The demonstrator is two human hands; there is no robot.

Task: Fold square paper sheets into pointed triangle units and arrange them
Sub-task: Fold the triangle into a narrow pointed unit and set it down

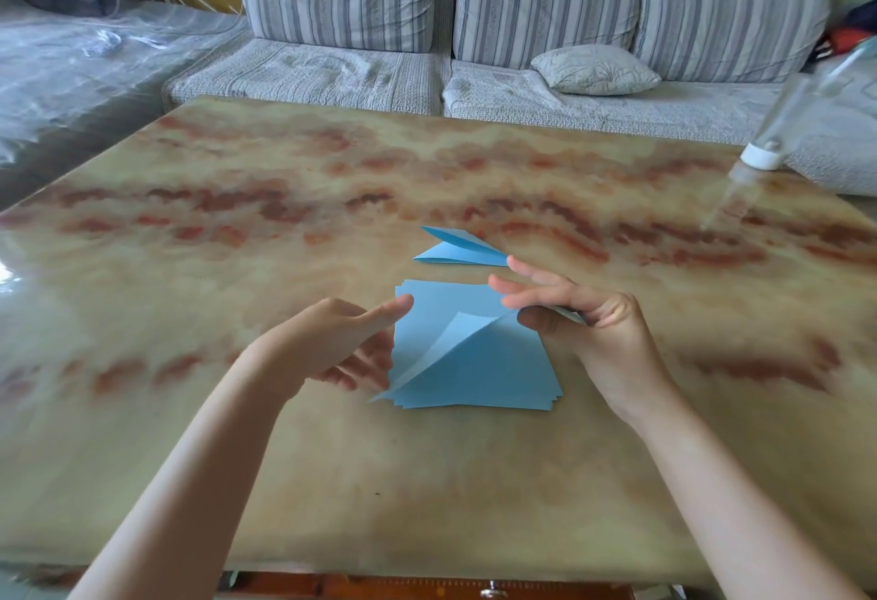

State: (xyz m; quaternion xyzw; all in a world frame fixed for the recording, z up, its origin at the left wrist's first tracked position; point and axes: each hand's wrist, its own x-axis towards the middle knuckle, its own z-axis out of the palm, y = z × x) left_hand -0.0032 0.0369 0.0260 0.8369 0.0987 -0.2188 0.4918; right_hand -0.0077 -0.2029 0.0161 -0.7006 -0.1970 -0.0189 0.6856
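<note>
Top sheet (453,338): blue square paper, its right corner is lifted off the pile and curls over, so the paler underside shows; its near left corner still lies low on the pile.
Right fingers (531,301): thumb and forefinger pinch the raised corner of the top sheet; the other fingers stretch out above it.
Right hand (595,319): hangs just above the right side of the pile.
Left fingers (390,307): the forefinger is straight and points at the pile's far left corner; the rest are loosely bent by the left edge and grip nothing. Whether they touch the paper cannot be told.
Left hand (332,343): relaxed, just beside the pile.
Pile of sheets (503,376): blue squares, lying flat at the middle of the table.
Folded triangle unit (462,250): blue, pointed, lies just beyond the pile, apart from it.
Table (237,243): glossy marbled top, tan with red veins.
Bottle (759,158): clear, white cap, blurred, at the far right.
Sofa (332,6): grey, striped, behind the table, with a pillow (593,70) on the seat.
</note>
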